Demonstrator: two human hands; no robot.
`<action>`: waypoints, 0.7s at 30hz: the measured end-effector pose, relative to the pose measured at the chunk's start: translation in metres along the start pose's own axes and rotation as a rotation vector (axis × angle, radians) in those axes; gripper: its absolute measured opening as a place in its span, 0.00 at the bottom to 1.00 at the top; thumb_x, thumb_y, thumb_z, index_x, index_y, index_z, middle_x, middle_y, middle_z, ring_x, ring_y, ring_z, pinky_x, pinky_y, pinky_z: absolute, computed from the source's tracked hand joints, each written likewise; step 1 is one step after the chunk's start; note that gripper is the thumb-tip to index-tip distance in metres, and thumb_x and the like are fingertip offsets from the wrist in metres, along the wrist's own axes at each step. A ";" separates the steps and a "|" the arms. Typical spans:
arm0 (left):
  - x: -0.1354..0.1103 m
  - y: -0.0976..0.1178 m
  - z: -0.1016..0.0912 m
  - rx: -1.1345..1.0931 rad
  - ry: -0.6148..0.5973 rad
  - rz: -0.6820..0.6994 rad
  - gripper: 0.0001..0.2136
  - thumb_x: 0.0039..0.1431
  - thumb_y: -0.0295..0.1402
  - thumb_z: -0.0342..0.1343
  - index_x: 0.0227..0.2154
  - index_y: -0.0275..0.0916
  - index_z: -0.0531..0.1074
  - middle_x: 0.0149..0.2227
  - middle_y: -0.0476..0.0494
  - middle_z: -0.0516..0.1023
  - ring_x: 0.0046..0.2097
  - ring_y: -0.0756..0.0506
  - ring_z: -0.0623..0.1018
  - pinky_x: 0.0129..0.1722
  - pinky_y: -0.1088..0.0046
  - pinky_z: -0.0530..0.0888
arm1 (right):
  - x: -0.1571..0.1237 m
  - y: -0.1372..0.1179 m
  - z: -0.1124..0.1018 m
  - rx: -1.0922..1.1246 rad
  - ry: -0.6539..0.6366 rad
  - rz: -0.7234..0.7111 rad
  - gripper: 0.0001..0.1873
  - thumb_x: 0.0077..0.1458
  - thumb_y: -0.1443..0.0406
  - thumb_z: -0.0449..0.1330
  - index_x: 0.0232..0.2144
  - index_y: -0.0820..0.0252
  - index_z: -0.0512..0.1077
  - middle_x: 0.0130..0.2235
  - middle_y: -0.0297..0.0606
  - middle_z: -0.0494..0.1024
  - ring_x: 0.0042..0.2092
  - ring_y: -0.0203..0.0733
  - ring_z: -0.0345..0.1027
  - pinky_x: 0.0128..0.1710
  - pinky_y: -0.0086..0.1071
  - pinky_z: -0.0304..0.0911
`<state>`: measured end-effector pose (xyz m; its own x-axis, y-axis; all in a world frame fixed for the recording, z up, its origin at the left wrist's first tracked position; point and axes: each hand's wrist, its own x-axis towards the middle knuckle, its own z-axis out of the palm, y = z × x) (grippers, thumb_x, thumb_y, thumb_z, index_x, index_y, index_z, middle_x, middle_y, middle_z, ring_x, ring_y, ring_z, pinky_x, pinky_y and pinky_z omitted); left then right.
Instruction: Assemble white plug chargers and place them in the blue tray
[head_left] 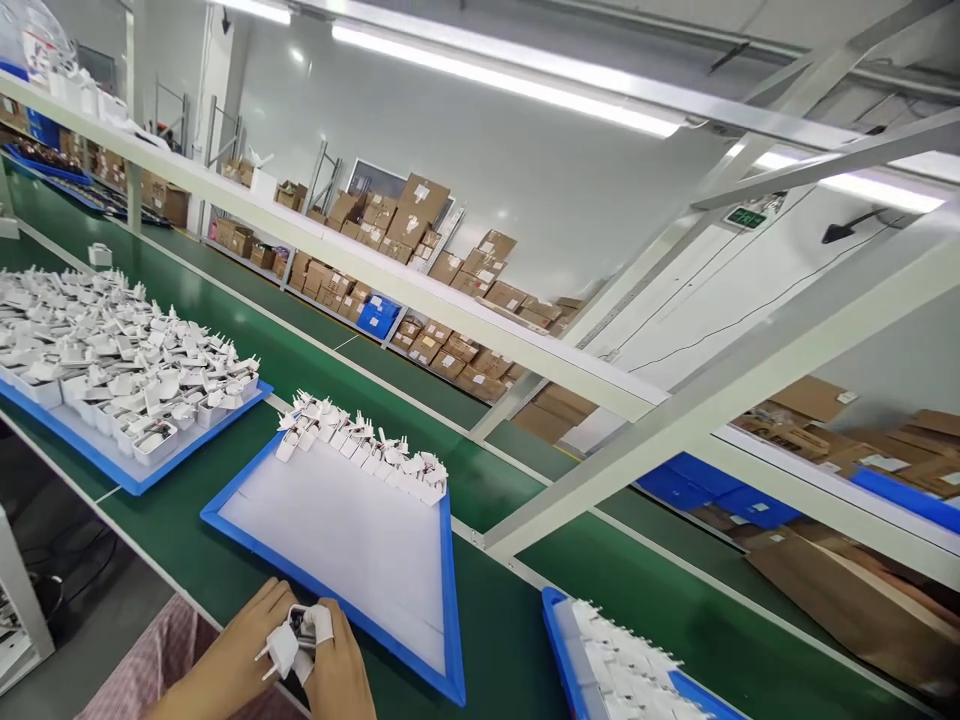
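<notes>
Near the front edge of the green bench, both of my hands are closed around one white plug charger [282, 650]. Its pronged cover hangs at an angle from the housing, and parts of the inside show between my fingers. My left hand [244, 640] grips it from the left. On the other side my right hand [339, 665] presses against it, with white coverings on its fingertips. Just beyond my hands lies a blue-rimmed tray [337, 555] with a white base. Rows of similar white chargers [367, 447] line its far edge.
To the left, a larger blue-rimmed tray [135, 480] is heaped with open white chargers [112, 350]. Another tray [555, 640] at the lower right holds rows of chargers [630, 660]. A slanting white frame post [637, 450] rises from the bench [495, 610]. Cardboard boxes [416, 205] fill shelves behind.
</notes>
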<state>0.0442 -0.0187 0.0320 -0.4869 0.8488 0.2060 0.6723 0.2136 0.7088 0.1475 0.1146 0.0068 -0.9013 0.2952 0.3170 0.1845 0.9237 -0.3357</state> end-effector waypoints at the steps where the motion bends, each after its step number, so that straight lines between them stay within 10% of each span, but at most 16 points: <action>1: 0.000 -0.001 0.001 0.004 -0.004 0.011 0.25 0.43 0.18 0.49 0.46 0.42 0.72 0.47 0.42 0.75 0.52 0.40 0.72 0.61 0.54 0.63 | 0.001 -0.003 -0.007 0.016 0.002 -0.013 0.31 0.42 0.78 0.61 0.48 0.48 0.67 0.48 0.44 0.74 0.48 0.60 0.72 0.40 0.48 0.74; 21: 0.006 0.003 -0.027 -0.021 -0.030 0.055 0.10 0.48 0.20 0.49 0.33 0.39 0.66 0.37 0.43 0.70 0.41 0.42 0.69 0.49 0.59 0.70 | 0.016 -0.033 -0.036 0.233 0.066 -0.016 0.14 0.50 0.75 0.57 0.40 0.59 0.66 0.39 0.41 0.73 0.38 0.44 0.72 0.39 0.35 0.70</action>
<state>0.0287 -0.0259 0.0538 -0.4321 0.8732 0.2253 0.6860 0.1561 0.7107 0.1414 0.0979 0.0549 -0.8744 0.3031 0.3788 0.0677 0.8494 -0.5234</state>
